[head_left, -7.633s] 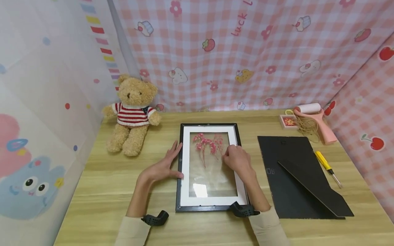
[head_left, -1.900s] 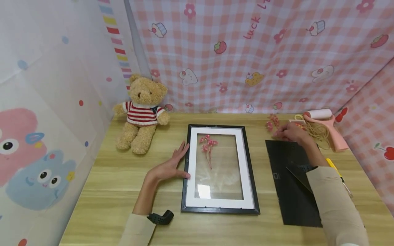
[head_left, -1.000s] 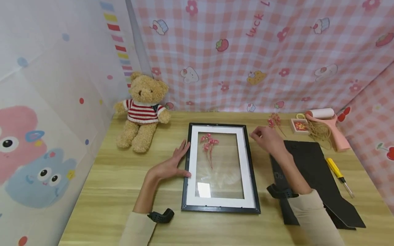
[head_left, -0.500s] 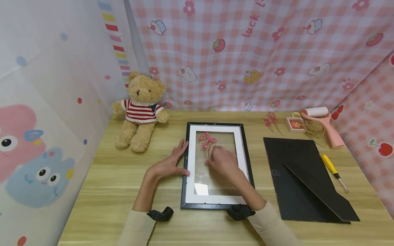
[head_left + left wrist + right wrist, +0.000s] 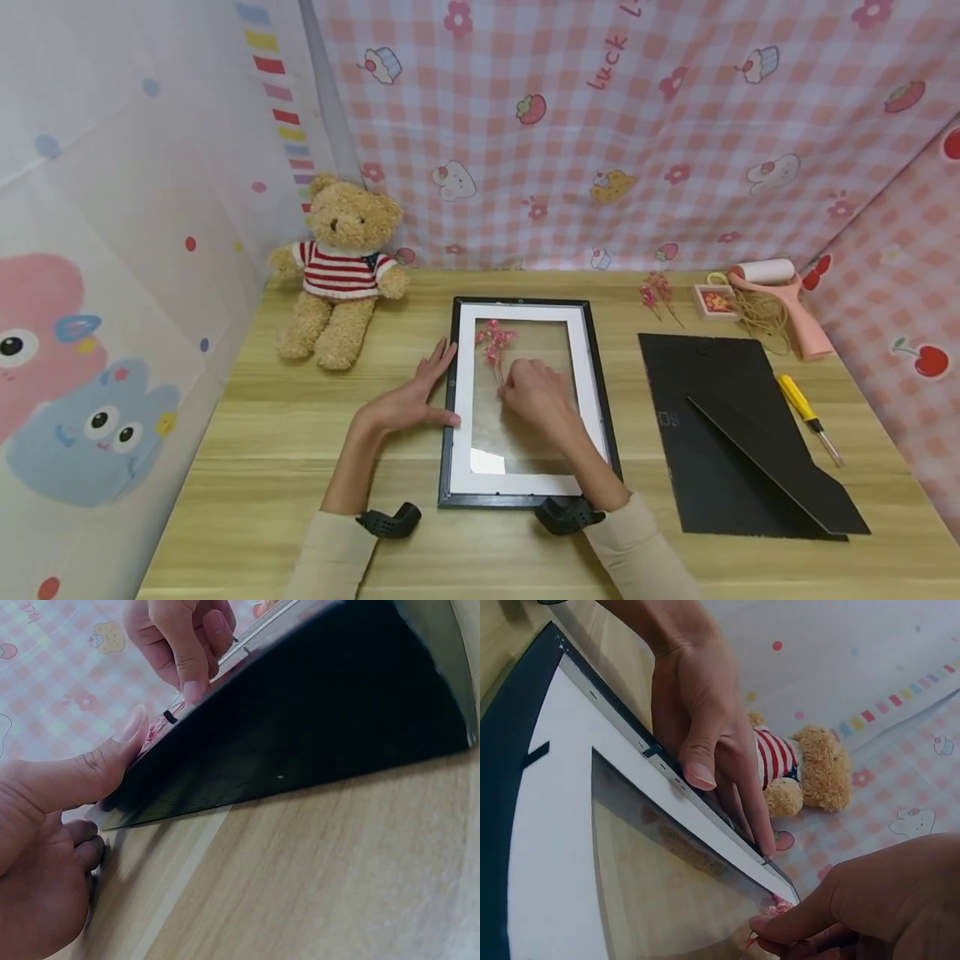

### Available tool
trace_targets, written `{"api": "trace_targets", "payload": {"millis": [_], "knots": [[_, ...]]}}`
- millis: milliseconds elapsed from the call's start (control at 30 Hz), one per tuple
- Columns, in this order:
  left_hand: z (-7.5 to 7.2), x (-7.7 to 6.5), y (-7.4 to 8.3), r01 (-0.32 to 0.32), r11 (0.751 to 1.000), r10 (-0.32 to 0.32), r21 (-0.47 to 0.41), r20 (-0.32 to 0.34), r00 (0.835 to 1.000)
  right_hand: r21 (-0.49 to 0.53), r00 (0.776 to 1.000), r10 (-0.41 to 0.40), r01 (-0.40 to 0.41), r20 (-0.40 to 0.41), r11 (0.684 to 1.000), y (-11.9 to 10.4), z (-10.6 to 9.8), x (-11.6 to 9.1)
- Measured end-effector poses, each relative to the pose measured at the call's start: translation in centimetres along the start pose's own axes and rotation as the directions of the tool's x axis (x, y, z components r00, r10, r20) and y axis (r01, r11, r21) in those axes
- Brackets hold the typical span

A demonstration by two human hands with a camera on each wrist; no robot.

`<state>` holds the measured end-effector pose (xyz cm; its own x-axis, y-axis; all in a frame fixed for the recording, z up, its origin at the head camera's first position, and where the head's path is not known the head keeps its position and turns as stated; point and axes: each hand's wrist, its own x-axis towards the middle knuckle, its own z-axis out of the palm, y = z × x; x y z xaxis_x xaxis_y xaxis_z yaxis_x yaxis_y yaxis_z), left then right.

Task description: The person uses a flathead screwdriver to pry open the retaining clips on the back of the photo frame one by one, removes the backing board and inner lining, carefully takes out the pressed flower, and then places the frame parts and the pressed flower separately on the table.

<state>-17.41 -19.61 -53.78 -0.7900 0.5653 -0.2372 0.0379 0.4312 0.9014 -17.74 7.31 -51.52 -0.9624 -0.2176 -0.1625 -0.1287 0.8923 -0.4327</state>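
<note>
A black picture frame (image 5: 447, 450) with a white mat (image 5: 517, 484) and a clear pane lies flat on the table. On the pane, near its upper left, is a pink dried flower sprig (image 5: 495, 335). My right hand (image 5: 542, 402) pinches the sprig's thin stem between thumb and fingertips, seen close up in the right wrist view. The left hand (image 5: 408, 406) rests against the frame's left side, fingers stretched along the outer edge and thumb (image 5: 700, 769) lying over the rim.
A teddy bear (image 5: 341, 275) sits back left. Loose pink sprigs (image 5: 657, 292) lie back right, near a small box (image 5: 716, 302), twine (image 5: 765, 312) and a pink-handled roller (image 5: 798, 321). Right of the frame lie a black backing board (image 5: 697, 475) with its stand and a yellow screwdriver (image 5: 798, 398).
The right hand took other sprigs off the pane to the back right of the table. It then returned to the frame, pinched the remaining sprig and shifted it slightly left. The left hand stayed.
</note>
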Motion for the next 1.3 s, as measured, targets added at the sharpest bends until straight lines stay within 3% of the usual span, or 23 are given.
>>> {"api": "trace_targets", "payload": {"millis": [133, 233, 400, 533, 767, 900, 1000, 1133, 1300], "knots": [[0.0, -0.1, 0.1, 0.003, 1.000, -0.003, -0.001, -0.001, 1.000, 0.047, 1.000, -0.003, 0.002, 0.018, 0.999, -0.9, -1.4, -0.9], [0.0, -0.2, 0.3, 0.002, 1.000, -0.002, -0.003, 0.002, 1.000, 0.141, 0.998, -0.018, 0.009, 0.060, 0.990, -1.5, -3.4, -1.8], [0.0, -0.1, 0.5, 0.008, 1.000, -0.008, -0.010, 0.006, 1.000, 0.356, 0.983, -0.117, 0.060, 0.139, 0.932, -0.6, -6.1, -2.0], [-0.1, -0.1, 0.3, 0.014, 1.000, -0.014, -0.011, 0.008, 1.000, 0.443, 0.974, -0.173, 0.093, 0.146, 0.892, 0.9, -7.2, -1.6], [-0.2, 0.0, -0.2, -0.002, 1.000, 0.002, -0.016, 0.008, 1.000, 0.464, 0.984, -0.106, 0.027, 0.146, 0.885, 3.6, -10.2, -1.4], [-0.1, 0.2, -0.5, -0.002, 0.999, 0.003, -0.032, 0.012, 1.000, 0.455, 0.990, -0.029, -0.036, 0.136, 0.890, 6.0, -12.8, -1.0], [-0.1, 0.0, -0.4, 0.001, 1.000, 0.000, -0.031, 0.013, 1.000, 0.435, 0.993, -0.014, -0.039, 0.119, 0.900, 8.3, -14.4, -0.1], [0.0, -0.2, 0.4, 0.006, 1.000, -0.005, -0.018, 0.017, 1.000, 0.430, 0.994, -0.022, -0.026, 0.106, 0.902, 11.8, -16.1, 1.5], [0.0, -0.9, 1.7, -0.007, 1.000, 0.007, -0.007, 0.017, 1.000, 0.357, 0.992, 0.002, -0.048, 0.128, 0.933, 15.0, -17.0, 3.3]]}}
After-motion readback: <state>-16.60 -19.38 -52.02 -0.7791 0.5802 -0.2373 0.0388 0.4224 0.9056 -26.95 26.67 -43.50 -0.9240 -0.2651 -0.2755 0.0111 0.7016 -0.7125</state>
